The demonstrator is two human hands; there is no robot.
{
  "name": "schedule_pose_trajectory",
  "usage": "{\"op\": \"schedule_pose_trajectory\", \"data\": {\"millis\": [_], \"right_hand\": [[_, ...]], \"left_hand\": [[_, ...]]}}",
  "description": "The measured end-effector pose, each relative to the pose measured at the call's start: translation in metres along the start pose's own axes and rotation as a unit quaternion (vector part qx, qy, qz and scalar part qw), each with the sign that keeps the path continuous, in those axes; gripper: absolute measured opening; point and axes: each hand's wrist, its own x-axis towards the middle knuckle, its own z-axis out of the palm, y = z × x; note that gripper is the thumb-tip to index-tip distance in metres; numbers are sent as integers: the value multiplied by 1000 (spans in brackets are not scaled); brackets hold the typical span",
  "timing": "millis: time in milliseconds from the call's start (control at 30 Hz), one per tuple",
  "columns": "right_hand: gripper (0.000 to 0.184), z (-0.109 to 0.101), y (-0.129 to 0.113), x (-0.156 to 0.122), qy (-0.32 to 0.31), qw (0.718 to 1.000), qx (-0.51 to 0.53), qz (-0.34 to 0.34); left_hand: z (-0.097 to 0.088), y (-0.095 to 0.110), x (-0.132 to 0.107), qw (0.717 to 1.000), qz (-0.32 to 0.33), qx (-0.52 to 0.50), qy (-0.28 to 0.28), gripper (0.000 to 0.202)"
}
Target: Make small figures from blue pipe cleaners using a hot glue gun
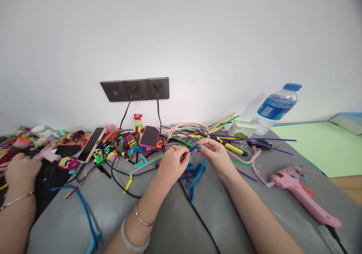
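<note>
The left hand (172, 164) and right hand (215, 156) each pinch one end of a blue pipe cleaner (194, 148), held just above loose blue pieces (196, 175). A light pinch may let it slip among them, or a forearm could snag the black cable (197, 213).

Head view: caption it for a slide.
Left hand and right hand pinch a blue pipe cleaner above a cluttered grey table.

Both forearms reach forward, the left hand (172, 164) and right hand (215, 156) nearly meeting, fingertips pinched.
</note>
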Motion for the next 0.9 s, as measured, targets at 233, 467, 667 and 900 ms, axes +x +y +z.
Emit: {"op": "schedule_pose_trajectory", "data": {"millis": [233, 467, 667, 900], "right_hand": [[33, 1, 2, 1, -17, 999, -33, -13], [34, 0, 2, 1, -47, 997, -59, -6], [36, 0, 0, 1, -69, 994, -81, 13], [35, 4, -2, -2, -105, 991, -73, 26]], "left_hand": [[2, -6, 3, 985, -72, -153, 16, 12], [-5, -11, 5, 975, -94, -201, -1, 10], [-10, -13, 7, 962, -112, -246, -48, 13], [-7, -8, 6, 933, -138, -326, -58, 15]]}}
